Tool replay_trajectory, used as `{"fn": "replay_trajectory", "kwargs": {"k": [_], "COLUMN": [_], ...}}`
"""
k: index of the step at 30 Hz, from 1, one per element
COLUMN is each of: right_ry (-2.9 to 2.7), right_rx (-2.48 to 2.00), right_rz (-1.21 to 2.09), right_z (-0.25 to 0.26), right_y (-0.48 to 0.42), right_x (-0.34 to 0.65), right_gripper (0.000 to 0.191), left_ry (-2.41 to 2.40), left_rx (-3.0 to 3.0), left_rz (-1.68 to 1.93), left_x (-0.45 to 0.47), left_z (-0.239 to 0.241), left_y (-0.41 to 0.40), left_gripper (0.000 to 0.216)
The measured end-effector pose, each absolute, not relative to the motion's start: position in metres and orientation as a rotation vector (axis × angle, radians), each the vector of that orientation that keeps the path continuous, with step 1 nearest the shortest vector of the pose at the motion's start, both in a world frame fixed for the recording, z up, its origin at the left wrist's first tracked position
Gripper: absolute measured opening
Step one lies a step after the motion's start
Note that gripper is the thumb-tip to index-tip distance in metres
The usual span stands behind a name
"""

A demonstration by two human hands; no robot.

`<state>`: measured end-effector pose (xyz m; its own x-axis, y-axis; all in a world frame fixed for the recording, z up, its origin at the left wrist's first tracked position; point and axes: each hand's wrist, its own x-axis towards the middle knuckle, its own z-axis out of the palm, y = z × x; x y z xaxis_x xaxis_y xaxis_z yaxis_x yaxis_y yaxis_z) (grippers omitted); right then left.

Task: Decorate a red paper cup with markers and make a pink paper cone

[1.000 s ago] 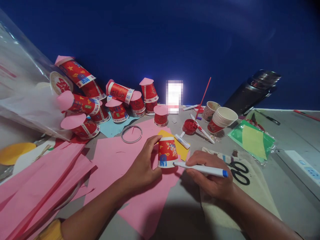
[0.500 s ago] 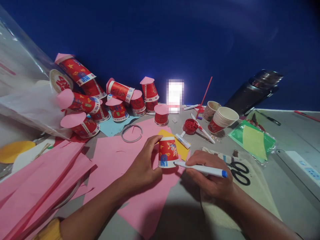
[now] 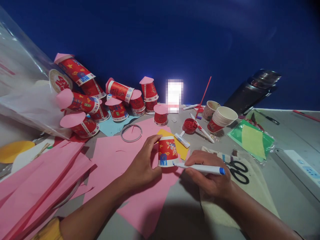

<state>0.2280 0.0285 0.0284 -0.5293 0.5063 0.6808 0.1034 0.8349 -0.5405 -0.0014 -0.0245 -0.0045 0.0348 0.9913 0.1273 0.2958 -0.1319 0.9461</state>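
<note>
A red paper cup (image 3: 167, 150) with gold and blue drawings stands upside down on pink paper (image 3: 130, 150). My left hand (image 3: 147, 163) grips its left side, thumb low and fingers near the top. In my right hand (image 3: 210, 170) is a white marker (image 3: 202, 168) with a blue end. Its tip touches the white band at the cup's lower right, where a short blue mark shows. Blue strokes also cover the lower left of the cup. Behind it lie a yellow paper piece (image 3: 184, 154) and a small white tube (image 3: 182, 140).
Red cups with pink paper cones (image 3: 80, 100) are piled at the back left. A grey tape ring (image 3: 131, 133), a red paint pot (image 3: 189, 126), stacked paper cups (image 3: 222, 118) and a black flask (image 3: 250, 93) stand behind. Black-handled scissors (image 3: 238, 171) lie on a cloth (image 3: 250, 203) at right.
The marker tip has made a short blue mark on the cup's white band. My right hand and the marker have shifted slightly left; my left hand still grips the cup.
</note>
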Motion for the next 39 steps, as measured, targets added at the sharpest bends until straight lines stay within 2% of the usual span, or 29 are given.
{"fn": "replay_trajectory", "kwargs": {"k": [21,28,39], "right_ry": [-2.036,-1.858,-1.845], "right_rx": [-0.504,-0.641,-0.529], "right_rz": [0.568,0.572,0.650], "right_z": [0.024,0.017,0.023], "right_y": [0.029,0.033,0.030], "right_x": [0.230,0.239,0.235], "right_gripper": [0.007,0.016,0.018], "left_ry": [1.362,1.147,0.977], "left_rx": [1.445,1.132,0.897], "left_rz": [1.143,1.257,1.256], "left_x": [0.001,0.001,-0.002], "left_z": [-0.002,-0.003,-0.008], "left_y": [-0.024,-0.023,-0.021], "left_gripper": [0.081,0.083,0.086]}}
